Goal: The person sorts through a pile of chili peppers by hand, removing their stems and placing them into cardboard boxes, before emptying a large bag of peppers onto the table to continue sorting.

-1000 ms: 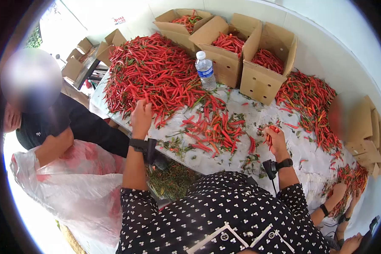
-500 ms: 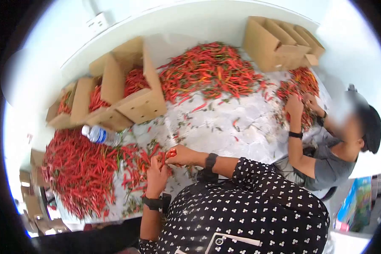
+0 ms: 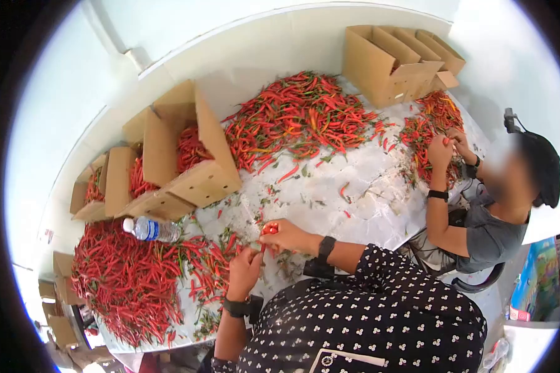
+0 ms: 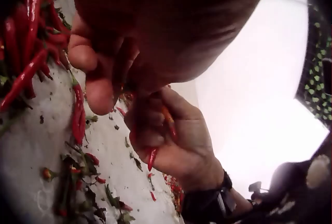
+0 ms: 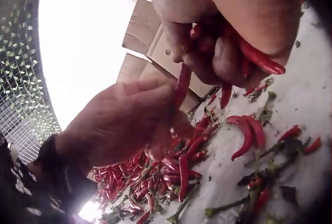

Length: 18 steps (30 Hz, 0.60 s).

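Several red chilies (image 5: 259,58) are gripped in my right hand (image 3: 287,236), some poking out between the curled fingers. My left hand (image 3: 244,273) is right beside it, low over the table. A single red chili (image 5: 181,85) stands between the two hands, pinched in the left fingertips and reaching up to the right fingers. Below the hands lies a loose spread of chilies (image 3: 208,273) with green stems. In the left wrist view the left palm is dark and hides most of its own grip.
A large chili heap (image 3: 127,283) lies on the left, beside a fallen water bottle (image 3: 152,230). Open cartons (image 3: 208,183) of chilies line the wall. Another heap (image 3: 298,115) lies at the back. On the right, another person (image 3: 491,230) handles chilies near more cartons (image 3: 370,68).
The head view has swung to the right, bringing the other person into sight. My hands, far apart a second ago, have come together, and the left now pinches a chili.
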{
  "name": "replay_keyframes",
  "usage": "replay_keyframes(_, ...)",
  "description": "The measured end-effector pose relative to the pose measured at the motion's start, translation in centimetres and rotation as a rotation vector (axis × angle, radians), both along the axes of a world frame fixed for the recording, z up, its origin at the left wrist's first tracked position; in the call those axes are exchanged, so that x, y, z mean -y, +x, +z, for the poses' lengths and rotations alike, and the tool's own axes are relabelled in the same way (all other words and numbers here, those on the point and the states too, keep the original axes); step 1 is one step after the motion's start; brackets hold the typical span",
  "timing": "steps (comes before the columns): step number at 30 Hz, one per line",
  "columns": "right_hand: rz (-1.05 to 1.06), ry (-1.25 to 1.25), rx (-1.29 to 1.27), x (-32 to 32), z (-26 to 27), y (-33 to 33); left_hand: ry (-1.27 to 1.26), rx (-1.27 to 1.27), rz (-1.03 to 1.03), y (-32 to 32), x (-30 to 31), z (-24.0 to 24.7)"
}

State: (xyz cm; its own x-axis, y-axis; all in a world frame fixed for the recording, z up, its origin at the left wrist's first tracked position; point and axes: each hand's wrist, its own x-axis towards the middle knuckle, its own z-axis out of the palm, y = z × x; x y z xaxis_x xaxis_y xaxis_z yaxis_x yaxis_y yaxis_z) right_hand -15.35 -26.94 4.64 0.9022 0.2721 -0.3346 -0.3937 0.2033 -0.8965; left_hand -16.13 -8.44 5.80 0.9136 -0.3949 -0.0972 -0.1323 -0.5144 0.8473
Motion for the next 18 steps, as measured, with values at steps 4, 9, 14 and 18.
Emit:
replay_keyframes(4,-0.065,0.005,0.049,-0.7,-0.7,0.1,0.019,-0.056,-0.012,-0.4,0.8,1.1)
replay_keyframes(9,-0.137,0.053,0.015,-1.2,-0.5,-0.1,-0.018,-0.192,0.06,-0.6,1.0,1.9)
replay_keyframes(14,-0.143,0.138,-0.03,-0.2,-0.2,-0.5,-0.012,-0.026,-0.058,-0.5,1.0,0.9)
replay_keyframes(18,-0.111,0.204,-0.107,0.0,-1.9,-1.1,-0.078,-0.102,-0.226,-0.8,0.8,1.6)
